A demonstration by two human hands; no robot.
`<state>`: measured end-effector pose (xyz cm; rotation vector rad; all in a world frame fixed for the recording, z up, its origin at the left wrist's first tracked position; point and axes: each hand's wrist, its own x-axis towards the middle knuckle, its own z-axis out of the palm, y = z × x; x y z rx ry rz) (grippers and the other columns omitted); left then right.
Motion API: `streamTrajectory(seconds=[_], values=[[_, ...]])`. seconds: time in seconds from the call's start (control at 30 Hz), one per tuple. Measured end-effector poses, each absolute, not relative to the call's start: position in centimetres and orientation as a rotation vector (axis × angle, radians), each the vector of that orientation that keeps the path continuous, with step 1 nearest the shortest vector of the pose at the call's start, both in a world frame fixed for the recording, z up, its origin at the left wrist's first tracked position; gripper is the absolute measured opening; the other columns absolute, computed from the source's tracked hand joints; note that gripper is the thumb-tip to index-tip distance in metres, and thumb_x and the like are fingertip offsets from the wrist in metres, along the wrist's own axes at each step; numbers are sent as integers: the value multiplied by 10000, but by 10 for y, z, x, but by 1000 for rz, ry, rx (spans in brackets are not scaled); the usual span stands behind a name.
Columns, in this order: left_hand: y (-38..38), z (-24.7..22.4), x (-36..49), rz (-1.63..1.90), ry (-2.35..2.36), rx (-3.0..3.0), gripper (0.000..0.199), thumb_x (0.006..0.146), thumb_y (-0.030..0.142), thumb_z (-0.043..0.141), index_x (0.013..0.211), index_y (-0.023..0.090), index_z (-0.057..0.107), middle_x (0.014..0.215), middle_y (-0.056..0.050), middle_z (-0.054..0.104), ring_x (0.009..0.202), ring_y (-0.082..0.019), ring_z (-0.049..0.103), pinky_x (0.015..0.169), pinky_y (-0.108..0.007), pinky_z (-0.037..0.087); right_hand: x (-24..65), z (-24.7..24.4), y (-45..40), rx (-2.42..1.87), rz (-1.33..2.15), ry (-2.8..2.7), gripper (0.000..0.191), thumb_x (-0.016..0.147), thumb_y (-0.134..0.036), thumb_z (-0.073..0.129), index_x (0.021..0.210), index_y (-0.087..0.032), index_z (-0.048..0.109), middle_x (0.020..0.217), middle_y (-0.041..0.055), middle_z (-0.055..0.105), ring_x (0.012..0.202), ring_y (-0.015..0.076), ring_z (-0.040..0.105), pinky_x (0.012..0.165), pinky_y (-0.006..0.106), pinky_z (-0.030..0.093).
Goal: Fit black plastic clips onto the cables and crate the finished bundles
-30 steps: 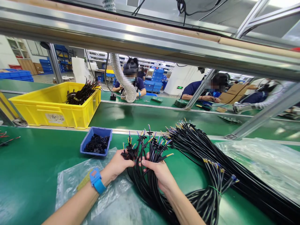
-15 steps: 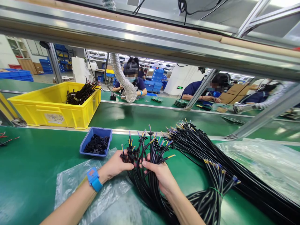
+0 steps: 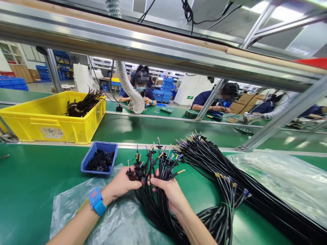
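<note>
A bundle of black cables [image 3: 157, 200] with stripped, coloured wire ends and small black clips is between my two hands, its ends pointing up. My left hand [image 3: 127, 180] is closed around the left part of the bundle, just below the clips. From the right, my right hand [image 3: 168, 190] wraps the rest, thumb across the front. Some fingers of both hands are hidden behind the cables. A green-tied cable bundle [image 3: 227, 207] lies to the right of my right hand. Left of my left hand stands a small blue bin [image 3: 84, 166] of black clips [image 3: 100, 160].
A yellow crate [image 3: 63, 136] holding dark wires stands at the back left. A large cable stack [image 3: 230, 163] stretches along the right, beside clear plastic sheeting [image 3: 278, 177]. A plastic bag [image 3: 112, 211] lies under my left forearm. A slanted metal post [image 3: 276, 115] rises at right; co-workers sit opposite.
The view has shifted slightly, so the bench and everything on it appear further left. Both hands keep hold of the cable bundle, with barely any visible change in grip.
</note>
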<state>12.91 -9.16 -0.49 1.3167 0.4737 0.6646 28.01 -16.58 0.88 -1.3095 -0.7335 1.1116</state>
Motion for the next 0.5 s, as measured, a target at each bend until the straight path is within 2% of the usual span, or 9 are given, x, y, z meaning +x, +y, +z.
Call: streamTrajectory(seconds=[0.13,0.27,0.4,0.5], values=[[-93,-4,131,665,512,1305,205,583,159,691,780,124,646,799,-49,698,791,-212,614,791,-324,439,279,8,-166,-1342,1009,-840,316,533,-361,737,676,-186,516,642,10,633,600,201,608,524,289,447],[-102,0,130,602,485,1162,384,590,285,738,949,175,658,989,-53,688,972,-246,584,935,-368,380,274,14,-174,-1406,793,-981,245,609,-396,689,697,-196,580,655,5,625,666,205,589,677,331,455],[-115,0,124,428,435,975,575,472,435,795,980,190,681,1021,-85,682,1067,-339,539,961,-453,360,263,19,-186,-1550,428,-1504,330,682,-484,624,880,-221,653,950,61,659,908,264,563,865,375,396],[-121,1,123,372,443,915,733,370,517,803,1023,211,675,1019,-101,684,1102,-398,504,940,-506,377,264,20,-197,-1641,238,-1821,453,684,-559,598,998,-234,631,1086,73,626,988,287,536,909,393,377]])
